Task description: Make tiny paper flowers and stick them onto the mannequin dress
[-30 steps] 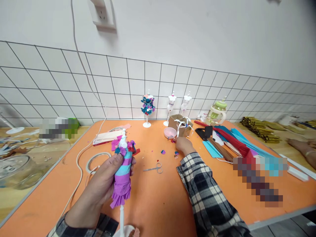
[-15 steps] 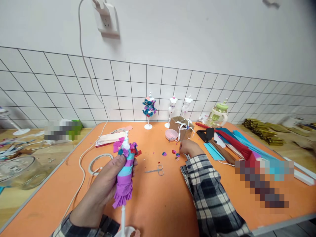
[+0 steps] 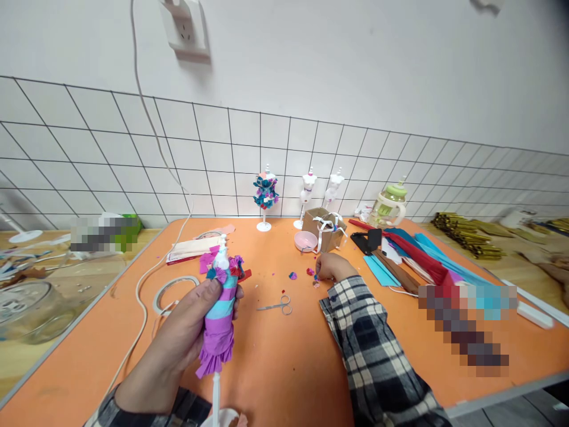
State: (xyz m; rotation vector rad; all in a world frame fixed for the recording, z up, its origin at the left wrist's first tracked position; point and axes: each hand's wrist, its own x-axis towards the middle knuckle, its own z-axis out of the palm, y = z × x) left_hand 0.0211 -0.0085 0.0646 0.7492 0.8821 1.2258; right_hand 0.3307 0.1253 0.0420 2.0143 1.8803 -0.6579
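Note:
My left hand (image 3: 195,317) is wrapped around a small dress-form stand (image 3: 220,261), holding it upright, slightly tilted. Purple and light-blue crepe paper (image 3: 217,338) covers its body, with a fringed hem below and crumpled paper flowers near the top. Across the table, my right hand (image 3: 335,268) has its fingertips pinched at a small blue-purple paper flower (image 3: 316,277). Beside those fingers lie a red-purple paper flower (image 3: 310,271) and a blue-purple one (image 3: 293,276). Small silver scissors (image 3: 279,305) rest on the orange tabletop between my hands.
Behind stand a flower-covered dress form (image 3: 265,193) and two white ones. A pink bowl (image 3: 306,241), cardboard box (image 3: 320,228) and green-lidded bottle (image 3: 389,204) are near the back. Crepe paper strips (image 3: 427,261) lie right. A tape roll (image 3: 160,290) and white cable (image 3: 144,302) lie left.
My right hand has shifted slightly left, its fingertips now at the blue-purple flower. My left hand still holds the dress form. The whole view has turned a little.

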